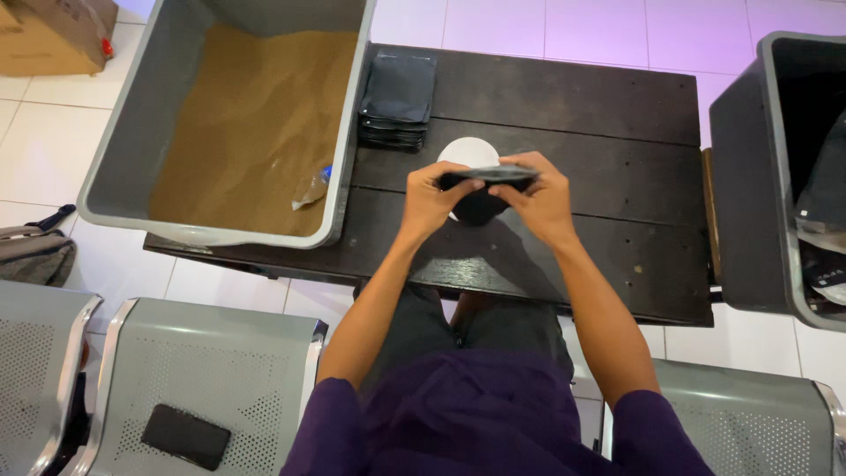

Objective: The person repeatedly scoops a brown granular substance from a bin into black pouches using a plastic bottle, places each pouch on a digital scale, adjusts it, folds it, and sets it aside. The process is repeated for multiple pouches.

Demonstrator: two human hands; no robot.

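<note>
Two hands are meeting at the centre of the frame, both pinching the top edge of a small black pouch (483,189). Left hand (429,201) is gripping the pouch's left end, fingers curled over the rim, thumb underneath. Right hand (539,198) is gripping the right end the same way, fingers closed along the rim. Pouch is hanging between them, its rounded lower part bulging downward, held just above a white round disc (467,152) that is lying on the dark wooden counter (608,115). Whether the pouch is touching the disc cannot be told.

Stack of flat black pouches (398,99) is sitting on the counter at upper centre, just beside the wall of a large grey tub (141,115). Tub is filling the upper left of the frame and is holding tan granular material (256,123); a clear plastic scoop-like piece (312,187) is lying in it near the right wall. Second grey bin (749,176) is standing at the right edge, with dark bags inside. Metal bench seats (211,370) are showing at lower left, a dark flat phone-like slab (186,436) resting on one. Cardboard box (53,35) is sitting in the upper left corner.
</note>
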